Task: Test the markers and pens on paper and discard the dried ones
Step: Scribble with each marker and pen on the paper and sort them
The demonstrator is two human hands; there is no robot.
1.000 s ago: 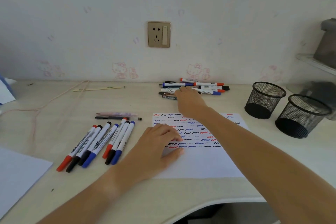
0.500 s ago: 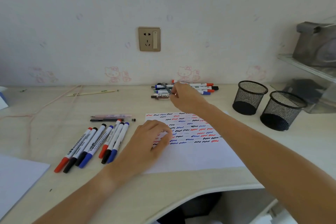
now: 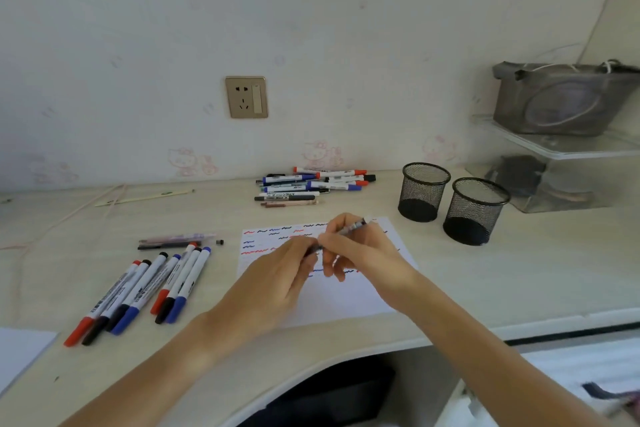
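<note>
Both hands met over the paper [image 3: 346, 298], and between them they held one thin pen [image 3: 341, 234]. The pen ran on a slant, its pale far end up and to the right, past the right hand [image 3: 360, 253], and its dark near end down and to the left, at the left hand [image 3: 277, 281]. The right hand's fingers were curled round the barrel near its middle. The left hand's fingertips pinched the dark end, which looked like the cap (blur made that hard to be sure of).

So the coming move turned on the pen's long axis: the cap, if it was one, would come off by a pull down and left along the barrel, away from the right hand, which would then hold the pen for a test stroke. The sheet lay right under both hands, squiggles covering its upper half and its lower half bare.

Untested pens lay in a pile [image 3: 311, 184] by the wall, a row of markers [image 3: 145, 291] lay left of the paper, and two mesh cups [image 3: 450, 204] stood to the right.
</note>
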